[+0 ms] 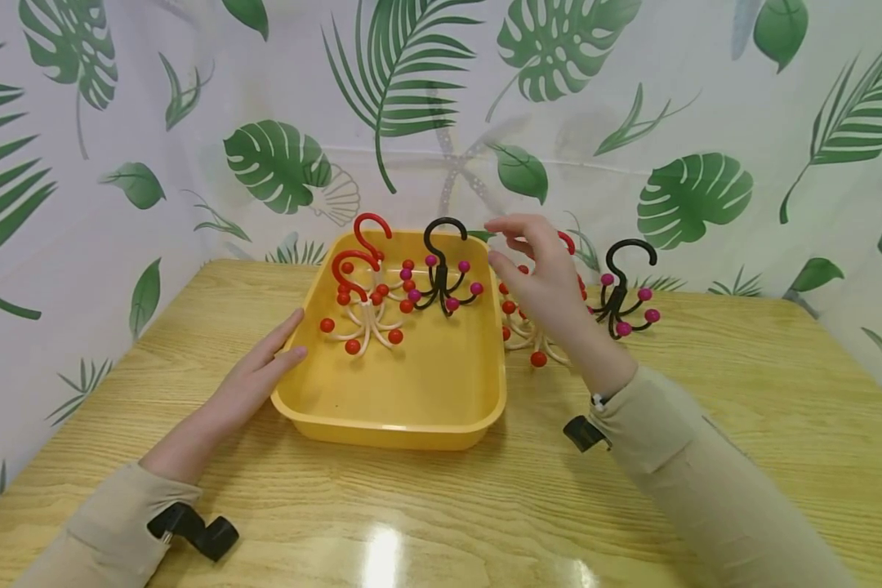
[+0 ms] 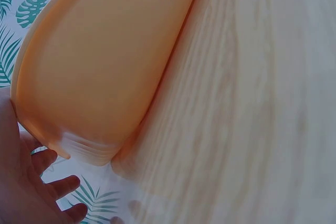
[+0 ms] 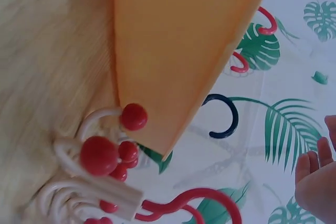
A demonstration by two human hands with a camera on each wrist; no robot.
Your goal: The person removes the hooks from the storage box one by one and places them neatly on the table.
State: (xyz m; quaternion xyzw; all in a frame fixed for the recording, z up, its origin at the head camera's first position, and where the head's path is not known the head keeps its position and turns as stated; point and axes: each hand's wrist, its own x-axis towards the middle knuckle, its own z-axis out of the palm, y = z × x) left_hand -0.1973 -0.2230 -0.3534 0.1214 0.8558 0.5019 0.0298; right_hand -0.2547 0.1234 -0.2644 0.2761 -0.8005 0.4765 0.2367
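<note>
A yellow plastic tray stands on the table. Against its left side rests my left hand, thumb at the rim and fingers along the outer wall. Inside the tray are two claw hangers with red hooks, white arms and red ball tips, the front one and the rear one, plus a black claw hanger with magenta tips. Raised by the tray's right rim, my right hand holds nothing, its fingers loosely bent. Partly hidden behind it are red-and-white claw hangers outside the tray.
Farther right on the table stands another black claw hanger with magenta tips. A white leaf-print cloth hangs behind the table and along its left side. Black wrist mounts sit on both sleeves.
</note>
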